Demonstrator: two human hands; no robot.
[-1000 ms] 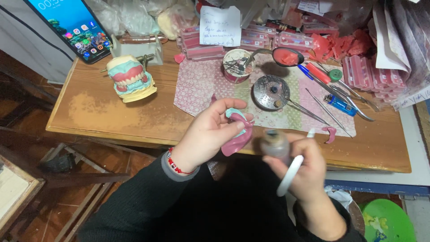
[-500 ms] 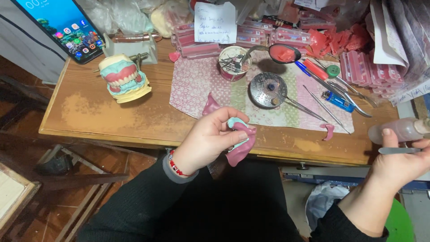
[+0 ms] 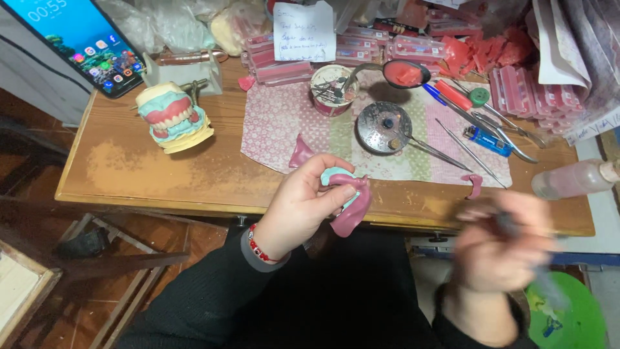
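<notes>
- A pink wax denture piece on a pale blue mould (image 3: 345, 197) is held in the left hand (image 3: 303, 207), with the fingers closed around it.
- It is held in the air, just in front of the near edge of the wooden bench (image 3: 194, 174).
- The right hand (image 3: 500, 249) is badly blurred. Something dark and thin seems to be gripped in it, but what it is cannot be told, and it cannot be told how tightly the hand is closed.
- The two hands are kept apart, with the wax piece well to the left of the right hand.
- The wax piece could be dropped to the floor, because it is held past the bench edge with nothing under it.
- The soft wax could be bent or dented if the fingers are squeezed too hard.
- A clear bottle (image 3: 571, 179) is lying near the right end of the bench. It could be knocked off by the fast right hand.
- A set of model teeth (image 3: 173, 116) and a round metal dish (image 3: 383, 126) are standing further back on the bench, well away from both hands.
</notes>
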